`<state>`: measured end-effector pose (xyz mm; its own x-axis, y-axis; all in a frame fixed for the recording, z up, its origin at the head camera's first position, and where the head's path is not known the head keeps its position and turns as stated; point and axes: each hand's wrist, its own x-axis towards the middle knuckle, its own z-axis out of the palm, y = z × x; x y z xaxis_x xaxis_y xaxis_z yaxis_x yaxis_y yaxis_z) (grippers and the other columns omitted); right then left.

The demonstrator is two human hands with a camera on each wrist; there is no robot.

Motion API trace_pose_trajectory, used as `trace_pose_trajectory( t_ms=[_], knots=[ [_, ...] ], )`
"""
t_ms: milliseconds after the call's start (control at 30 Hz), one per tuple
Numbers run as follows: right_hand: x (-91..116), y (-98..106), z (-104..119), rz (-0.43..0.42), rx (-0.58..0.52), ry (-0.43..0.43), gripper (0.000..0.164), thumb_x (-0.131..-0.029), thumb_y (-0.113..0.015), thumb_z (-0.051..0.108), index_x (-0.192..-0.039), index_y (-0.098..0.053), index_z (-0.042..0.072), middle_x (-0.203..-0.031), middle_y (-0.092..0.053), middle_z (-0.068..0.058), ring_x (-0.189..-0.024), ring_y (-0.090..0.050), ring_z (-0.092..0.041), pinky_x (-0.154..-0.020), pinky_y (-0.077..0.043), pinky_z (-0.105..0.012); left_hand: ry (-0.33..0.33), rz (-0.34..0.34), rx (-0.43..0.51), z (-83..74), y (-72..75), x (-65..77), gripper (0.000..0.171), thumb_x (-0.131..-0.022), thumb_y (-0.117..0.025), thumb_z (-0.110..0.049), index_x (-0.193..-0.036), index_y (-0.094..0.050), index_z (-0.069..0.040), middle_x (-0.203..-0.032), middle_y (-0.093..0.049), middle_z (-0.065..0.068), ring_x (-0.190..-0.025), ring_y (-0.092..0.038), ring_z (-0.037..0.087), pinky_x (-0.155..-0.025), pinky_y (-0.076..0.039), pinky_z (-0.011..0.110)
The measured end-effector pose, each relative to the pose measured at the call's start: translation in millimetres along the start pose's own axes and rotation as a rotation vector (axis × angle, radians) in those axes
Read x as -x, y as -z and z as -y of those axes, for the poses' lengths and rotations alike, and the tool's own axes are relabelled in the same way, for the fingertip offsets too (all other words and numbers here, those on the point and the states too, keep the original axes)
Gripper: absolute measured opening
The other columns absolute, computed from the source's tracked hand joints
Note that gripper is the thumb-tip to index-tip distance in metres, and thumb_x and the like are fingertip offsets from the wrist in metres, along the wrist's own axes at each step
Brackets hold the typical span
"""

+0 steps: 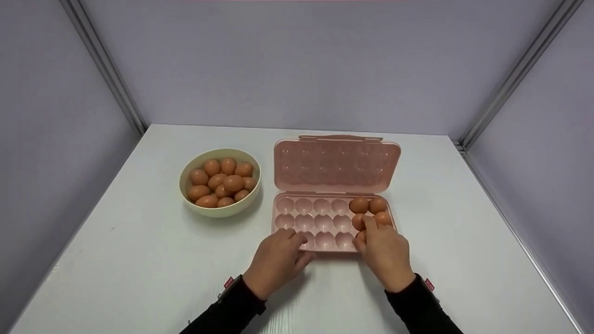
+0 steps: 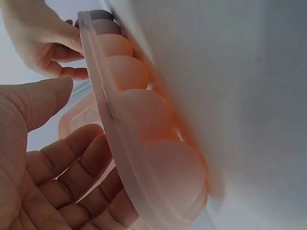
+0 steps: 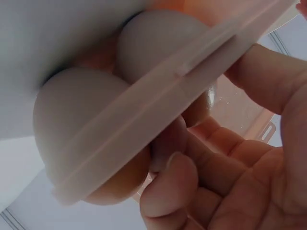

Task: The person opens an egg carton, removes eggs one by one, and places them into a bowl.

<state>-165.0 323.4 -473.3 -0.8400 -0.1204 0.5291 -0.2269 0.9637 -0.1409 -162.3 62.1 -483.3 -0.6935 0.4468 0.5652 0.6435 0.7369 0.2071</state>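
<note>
A pink egg box (image 1: 325,251) lies with its lid (image 1: 336,164) raised, and brown eggs (image 1: 358,205) sit in the cups at its right end. My right hand (image 1: 387,248) bends over the front right part of the box. Its thumb and fingers pinch a brown egg (image 3: 199,110) at a front-row cup, partly hidden behind the rim in the right wrist view. Over the front left corner lies my left hand (image 1: 278,255), its fingers (image 2: 72,143) loosely bent at the box's edge with nothing held. The thumb stands apart from the rim.
A pale yellow bowl (image 1: 222,212) heaped with brown eggs (image 1: 218,181) stands left of the box on the white table (image 1: 139,260). Grey walls (image 1: 334,69) close in the back and both sides.
</note>
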Motion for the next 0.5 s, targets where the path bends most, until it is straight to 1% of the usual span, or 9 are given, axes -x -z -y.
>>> trace_pose_trajectory(
  t_ms=[67,133,233,300,367,433,467,500],
  knots=[
    [-0.7,2.0,0.1,0.028,-0.002,-0.015,0.040,-0.079,-0.086,0.014,-0.112,-0.068,0.004,-0.062,-0.052,-0.004,-0.053,-0.052,-0.025,-0.045,-0.044,-0.046,0.006,0.016,0.009,-1.0,1.4,-1.0,0.029,-0.089,-0.086,-0.037,-0.099,-0.074,-0.012,-0.084,-0.069,0.000,-0.075,-0.064,0.017,-0.063,-0.053,0.032],
    [-1.9,3.3,-0.4,0.050,-0.014,-0.034,0.039,-0.079,-0.084,0.012,-0.112,-0.066,0.003,-0.061,-0.050,-0.003,-0.053,-0.050,-0.025,-0.045,-0.044,-0.045,0.011,0.030,0.011,-1.6,2.4,-1.6,0.029,-0.090,-0.086,-0.037,-0.099,-0.074,-0.012,-0.085,-0.069,0.000,-0.076,-0.064,0.017,-0.063,-0.053,0.032],
    [-2.4,4.1,-1.6,0.039,-0.046,-0.036,0.038,-0.079,-0.080,0.006,-0.113,-0.065,0.000,-0.063,-0.046,-0.001,-0.056,-0.046,-0.021,-0.047,-0.042,-0.040,0.015,0.040,0.010,-2.5,3.2,-2.5,0.029,-0.089,-0.086,-0.036,-0.099,-0.075,-0.012,-0.085,-0.070,0.000,-0.077,-0.065,0.017,-0.065,-0.054,0.032],
    [-2.3,3.8,-2.2,-0.023,-0.038,0.002,0.039,-0.077,-0.078,0.003,-0.113,-0.065,-0.003,-0.062,-0.046,-0.003,-0.056,-0.047,-0.022,-0.046,-0.043,-0.039,0.018,0.047,0.009,-3.0,3.4,-2.8,0.028,-0.090,-0.086,-0.036,-0.099,-0.075,-0.012,-0.086,-0.071,0.000,-0.079,-0.067,0.018,-0.066,-0.055,0.032],
    [-2.0,3.6,-2.7,-0.114,-0.013,0.054,0.047,-0.075,-0.085,0.005,-0.116,-0.064,-0.006,-0.066,-0.053,-0.008,-0.060,-0.055,-0.026,-0.047,-0.048,-0.041,0.023,0.052,0.013,-3.3,3.5,-3.1,0.028,-0.089,-0.086,-0.036,-0.101,-0.076,-0.012,-0.089,-0.072,0.000,-0.081,-0.068,0.018,-0.067,-0.056,0.032],
    [-2.6,4.2,-2.6,-0.203,0.002,0.088,0.059,-0.072,-0.093,0.010,-0.119,-0.063,-0.007,-0.071,-0.062,-0.013,-0.065,-0.064,-0.031,-0.049,-0.053,-0.045,0.031,0.052,0.025,-3.6,4.0,-3.0,0.028,-0.089,-0.086,-0.035,-0.103,-0.076,-0.012,-0.091,-0.072,0.001,-0.082,-0.068,0.018,-0.068,-0.057,0.032],
    [-3.7,5.1,-2.4,-0.230,-0.019,0.093,0.063,-0.072,-0.095,0.013,-0.121,-0.062,-0.008,-0.076,-0.066,-0.017,-0.069,-0.068,-0.033,-0.051,-0.056,-0.047,0.034,0.047,0.032,-3.7,4.2,-3.1,0.028,-0.089,-0.087,-0.034,-0.103,-0.076,-0.012,-0.092,-0.072,0.001,-0.083,-0.068,0.018,-0.069,-0.057,0.032],
    [-4.9,6.2,-1.9,-0.234,-0.065,0.082,0.064,-0.073,-0.096,0.016,-0.122,-0.062,-0.008,-0.082,-0.069,-0.019,-0.072,-0.070,-0.033,-0.054,-0.057,-0.048,0.035,0.037,0.039,-3.8,4.7,-3.3,0.028,-0.089,-0.087,-0.033,-0.104,-0.076,-0.012,-0.093,-0.072,0.001,-0.084,-0.069,0.018,-0.069,-0.058,0.033]
  ],
)
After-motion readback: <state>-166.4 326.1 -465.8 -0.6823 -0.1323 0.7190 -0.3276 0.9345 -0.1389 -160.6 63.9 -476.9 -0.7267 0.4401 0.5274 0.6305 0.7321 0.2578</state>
